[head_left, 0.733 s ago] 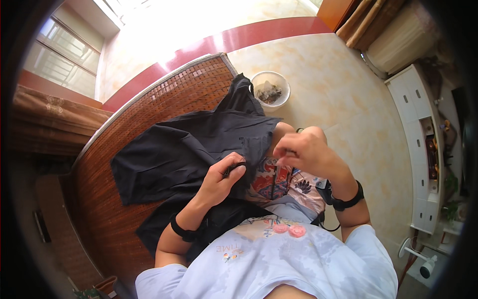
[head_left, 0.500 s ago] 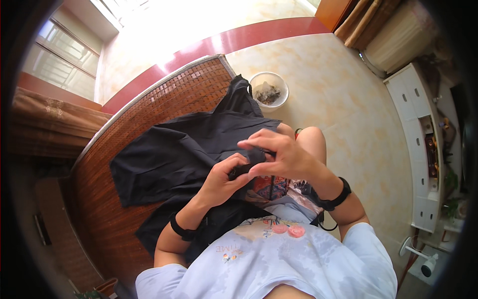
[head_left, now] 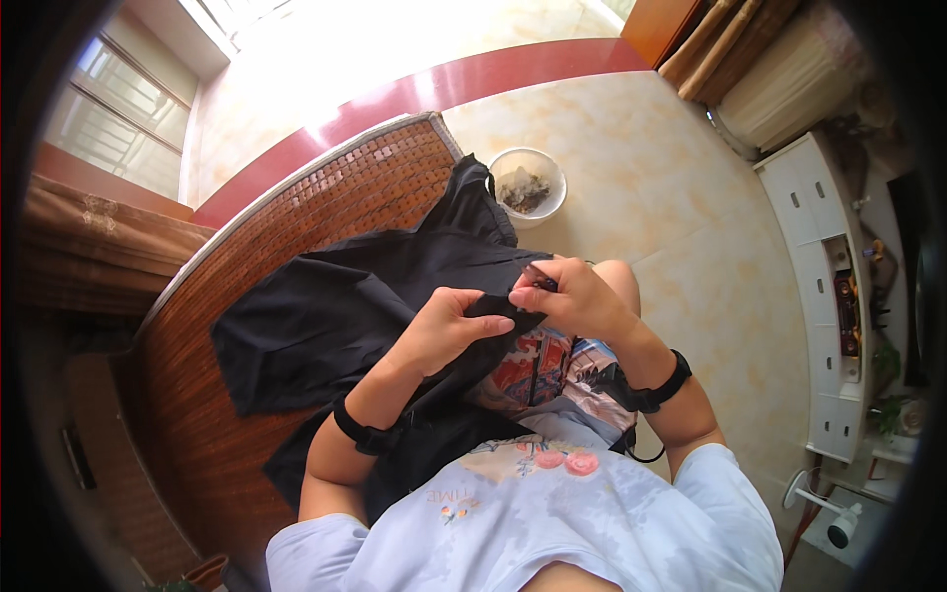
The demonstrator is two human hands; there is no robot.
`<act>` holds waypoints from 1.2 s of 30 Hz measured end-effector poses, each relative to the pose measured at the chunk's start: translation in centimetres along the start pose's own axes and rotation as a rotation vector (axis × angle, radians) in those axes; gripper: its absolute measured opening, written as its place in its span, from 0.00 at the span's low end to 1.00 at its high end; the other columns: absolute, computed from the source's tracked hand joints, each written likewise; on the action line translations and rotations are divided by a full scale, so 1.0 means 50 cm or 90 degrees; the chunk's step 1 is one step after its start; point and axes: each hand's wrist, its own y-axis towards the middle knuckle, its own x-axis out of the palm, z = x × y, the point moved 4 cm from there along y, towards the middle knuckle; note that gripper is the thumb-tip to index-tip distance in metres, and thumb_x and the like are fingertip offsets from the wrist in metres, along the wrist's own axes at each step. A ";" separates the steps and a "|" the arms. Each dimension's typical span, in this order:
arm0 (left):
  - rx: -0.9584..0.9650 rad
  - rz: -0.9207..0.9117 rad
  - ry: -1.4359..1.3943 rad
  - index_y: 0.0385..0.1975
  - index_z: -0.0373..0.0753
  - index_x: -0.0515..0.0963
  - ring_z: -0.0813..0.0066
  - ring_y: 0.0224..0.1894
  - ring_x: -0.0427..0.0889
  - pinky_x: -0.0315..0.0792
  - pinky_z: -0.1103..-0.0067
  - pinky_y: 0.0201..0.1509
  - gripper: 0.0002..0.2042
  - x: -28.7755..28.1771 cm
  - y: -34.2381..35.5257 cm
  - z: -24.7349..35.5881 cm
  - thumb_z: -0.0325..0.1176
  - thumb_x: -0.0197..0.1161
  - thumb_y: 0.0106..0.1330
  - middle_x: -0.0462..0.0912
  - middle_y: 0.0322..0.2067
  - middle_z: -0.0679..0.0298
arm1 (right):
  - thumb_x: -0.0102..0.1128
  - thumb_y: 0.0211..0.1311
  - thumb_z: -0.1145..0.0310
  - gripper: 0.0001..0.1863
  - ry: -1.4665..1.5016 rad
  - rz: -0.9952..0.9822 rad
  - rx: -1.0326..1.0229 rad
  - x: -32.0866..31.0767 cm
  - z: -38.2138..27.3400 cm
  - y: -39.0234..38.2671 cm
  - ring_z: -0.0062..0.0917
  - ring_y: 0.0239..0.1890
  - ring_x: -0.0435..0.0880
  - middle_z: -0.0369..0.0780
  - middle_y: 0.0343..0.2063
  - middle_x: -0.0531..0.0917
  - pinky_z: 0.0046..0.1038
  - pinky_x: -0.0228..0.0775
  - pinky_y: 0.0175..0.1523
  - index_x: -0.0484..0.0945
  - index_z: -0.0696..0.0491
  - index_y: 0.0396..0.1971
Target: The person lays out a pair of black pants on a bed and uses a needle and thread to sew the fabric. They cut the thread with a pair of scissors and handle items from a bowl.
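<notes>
A large black cloth garment (head_left: 326, 296) lies spread over the woven mat and across my lap. My left hand (head_left: 446, 331) pinches a fold of it between thumb and fingers. Close to that fold, my right hand (head_left: 582, 301) is closed around a small dark tool (head_left: 540, 277), which pokes out past the thumb and forefinger. Its kind is too small to make out. The fingertips of both hands are a short way apart, with the black fabric between them.
Beyond the garment stands a white bin (head_left: 528, 187) with rubbish inside. The brown woven mat (head_left: 385, 163) covers the seat on the left. Along the right runs a white cabinet (head_left: 814, 286), with a small white camera (head_left: 843, 526) near its lower end. Brown curtains (head_left: 118, 242) hang at the left.
My right hand has gone from spread over the cloth to closed around the small dark tool. My left hand keeps its pinch on the fabric, its thumb now stretched along the fold.
</notes>
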 end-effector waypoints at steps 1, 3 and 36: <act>0.021 -0.003 0.040 0.36 0.29 0.82 0.89 0.30 0.75 0.70 0.87 0.33 0.09 -0.012 0.009 -0.006 0.28 0.69 0.60 0.82 0.28 0.70 | 0.65 0.59 0.65 0.10 -0.002 0.000 0.001 -0.014 0.006 0.004 0.18 0.23 0.76 0.34 0.21 0.79 0.23 0.66 0.31 0.78 0.55 0.24; 0.005 -0.003 0.017 0.36 0.29 0.82 0.89 0.30 0.75 0.70 0.87 0.33 0.10 -0.025 0.018 -0.010 0.28 0.69 0.59 0.82 0.28 0.70 | 0.62 0.64 0.63 0.12 0.109 0.035 0.052 -0.046 0.022 0.015 0.12 0.26 0.72 0.31 0.22 0.76 0.20 0.64 0.29 0.78 0.56 0.27; 0.398 0.242 0.475 0.43 0.38 0.77 0.61 0.52 0.75 0.65 0.71 0.58 0.15 -0.061 0.154 0.084 0.24 0.65 0.56 0.79 0.48 0.60 | 0.57 0.68 0.65 0.10 0.420 0.039 0.142 -0.100 0.080 0.173 0.11 0.18 0.68 0.30 0.16 0.72 0.15 0.60 0.22 0.76 0.56 0.31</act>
